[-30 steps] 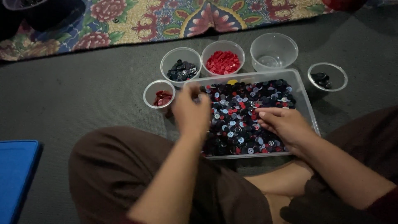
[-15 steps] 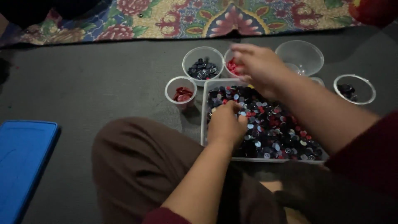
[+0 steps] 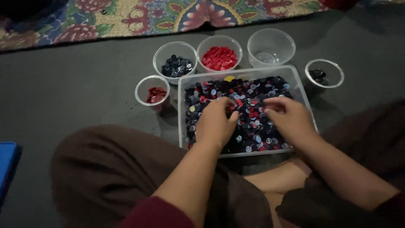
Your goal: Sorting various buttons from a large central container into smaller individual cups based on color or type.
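Person sits cross-legged on a dark grey floor [image 3: 76, 97], both hands down in a clear plastic tray [image 3: 182, 114] full of mixed buttons [image 3: 253, 122] – mostly dark blue/black, w/ red, pale and one yellow near the far edge. Tray sits right in front of the legs, near side just past the shins.

Left hand [image 3: 216, 122]: palm down on the left-centre of the heap, fingers curled together, tips pressing into the buttons. Can't tell if it's pinching one – tips are hidden among the buttons.

Right hand [image 3: 289, 118]: palm down on the right-centre, fingers bent and drawn close, pointing left toward the other hand. Thumb and forefinger tips look near each other but whether a button is between them can't be told. The two hands are near, not touching.

Round the far side of the tray, clear cups: small cup w/ red buttons [image 3: 152, 93] at left, just beside the tray; cup w/ dark blue buttons [image 3: 175, 63]; cup w/ bright red buttons [image 3: 219, 55]; clear cup [image 3: 271, 47] that looks almost bare; small cup w/ a few black buttons [image 3: 324, 74] at right.

Patterned floral rug [image 3: 126, 17] along the top. Blue flat thing [image 3: 6, 164] at the left edge.
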